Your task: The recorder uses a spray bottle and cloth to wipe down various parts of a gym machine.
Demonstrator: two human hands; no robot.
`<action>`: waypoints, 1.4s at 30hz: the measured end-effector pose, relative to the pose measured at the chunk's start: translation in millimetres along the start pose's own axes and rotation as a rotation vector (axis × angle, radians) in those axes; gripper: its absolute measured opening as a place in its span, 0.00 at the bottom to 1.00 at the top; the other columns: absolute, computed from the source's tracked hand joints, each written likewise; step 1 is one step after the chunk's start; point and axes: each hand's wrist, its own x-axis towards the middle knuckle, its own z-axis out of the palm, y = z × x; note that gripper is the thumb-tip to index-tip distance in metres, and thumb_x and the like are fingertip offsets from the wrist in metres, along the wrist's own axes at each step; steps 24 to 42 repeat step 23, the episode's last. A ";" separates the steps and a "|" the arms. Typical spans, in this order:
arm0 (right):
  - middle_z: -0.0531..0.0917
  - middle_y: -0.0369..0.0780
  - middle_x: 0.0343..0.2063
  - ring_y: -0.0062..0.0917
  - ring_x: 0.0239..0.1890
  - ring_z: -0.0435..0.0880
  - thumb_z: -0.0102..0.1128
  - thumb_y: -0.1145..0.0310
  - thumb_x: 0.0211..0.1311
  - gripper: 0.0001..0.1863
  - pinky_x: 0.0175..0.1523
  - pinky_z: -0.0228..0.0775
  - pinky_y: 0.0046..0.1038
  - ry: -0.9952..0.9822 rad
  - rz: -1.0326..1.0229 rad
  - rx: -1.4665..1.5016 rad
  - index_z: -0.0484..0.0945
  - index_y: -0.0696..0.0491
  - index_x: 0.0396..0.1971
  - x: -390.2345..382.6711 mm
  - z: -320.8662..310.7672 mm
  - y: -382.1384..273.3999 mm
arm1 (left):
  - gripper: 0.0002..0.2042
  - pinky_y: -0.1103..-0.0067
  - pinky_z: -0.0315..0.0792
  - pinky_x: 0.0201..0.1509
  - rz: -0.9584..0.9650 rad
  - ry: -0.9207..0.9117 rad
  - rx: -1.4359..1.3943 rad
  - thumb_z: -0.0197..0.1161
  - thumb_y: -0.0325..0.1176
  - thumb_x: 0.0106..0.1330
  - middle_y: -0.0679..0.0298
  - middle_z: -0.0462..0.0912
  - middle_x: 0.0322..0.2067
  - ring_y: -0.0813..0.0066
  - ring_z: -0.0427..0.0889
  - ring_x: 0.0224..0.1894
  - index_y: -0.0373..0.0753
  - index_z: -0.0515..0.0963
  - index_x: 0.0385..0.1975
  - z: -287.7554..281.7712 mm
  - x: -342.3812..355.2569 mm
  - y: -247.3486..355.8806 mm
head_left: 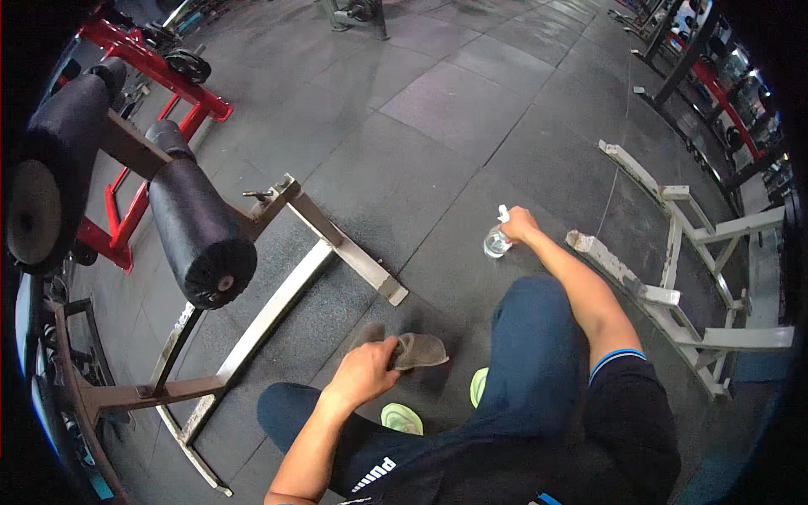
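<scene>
A brown-grey cloth [421,352] is gripped in my left hand [364,374], held low above my shoes with its loose end hanging to the right. My right arm reaches forward, and my right hand [519,225] is closed around the neck of a clear spray bottle [497,242] with a white spray head. Liquid shows through the bottle's clear body. From this view I cannot tell whether the bottle touches the floor. To the left of the cloth is the pale metal frame [278,307] of a bench with black foam rollers [202,227].
Dark rubber tiles [446,109] cover the floor. A worn white metal rack frame [673,295] stands close on the right. Red gym machines [160,71] are at the far left, and more racks [699,63] line the far right.
</scene>
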 end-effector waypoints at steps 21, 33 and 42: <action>0.80 0.55 0.48 0.51 0.55 0.79 0.64 0.74 0.57 0.19 0.59 0.70 0.42 0.228 -0.262 0.082 0.77 0.63 0.48 -310.6 -294.7 -9.1 | 0.24 0.60 0.79 0.40 -0.347 -0.078 -0.239 0.68 0.58 0.56 0.47 0.85 0.30 0.48 0.86 0.35 0.40 0.84 0.33 -66.1 -163.4 156.6; 0.78 0.56 0.53 0.50 0.56 0.78 0.64 0.74 0.57 0.20 0.61 0.68 0.43 0.161 -0.200 -0.047 0.77 0.62 0.51 -353.1 -298.8 17.4 | 0.19 0.64 0.77 0.34 -0.361 0.136 -0.328 0.71 0.53 0.56 0.50 0.84 0.25 0.55 0.86 0.28 0.41 0.86 0.32 -118.0 -190.6 191.9; 0.78 0.56 0.53 0.50 0.56 0.78 0.64 0.74 0.57 0.20 0.61 0.68 0.43 0.161 -0.200 -0.047 0.77 0.62 0.51 -353.1 -298.8 17.4 | 0.19 0.64 0.77 0.34 -0.361 0.136 -0.328 0.71 0.53 0.56 0.50 0.84 0.25 0.55 0.86 0.28 0.41 0.86 0.32 -118.0 -190.6 191.9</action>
